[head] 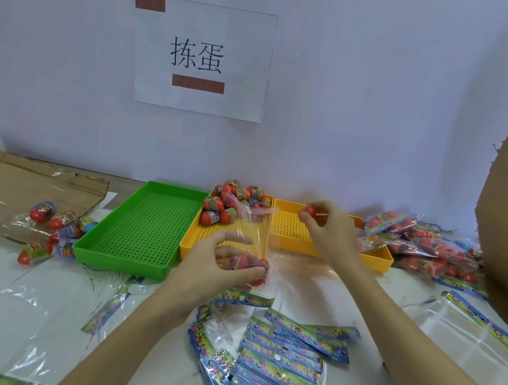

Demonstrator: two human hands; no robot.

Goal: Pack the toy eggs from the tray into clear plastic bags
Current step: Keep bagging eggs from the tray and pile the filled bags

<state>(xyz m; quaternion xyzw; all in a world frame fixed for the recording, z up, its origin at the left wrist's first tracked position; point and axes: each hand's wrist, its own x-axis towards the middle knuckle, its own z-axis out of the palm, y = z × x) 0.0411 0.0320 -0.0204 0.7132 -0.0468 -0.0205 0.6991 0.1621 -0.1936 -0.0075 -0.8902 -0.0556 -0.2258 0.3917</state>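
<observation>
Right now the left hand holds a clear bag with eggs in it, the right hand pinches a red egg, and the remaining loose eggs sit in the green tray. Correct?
Not quite. The head view shows the green tray holding no eggs; the loose eggs sit in the yellow tray beside it. The rest stands: the left hand holds the clear bag with eggs, and the right hand pinches a red egg.
</observation>
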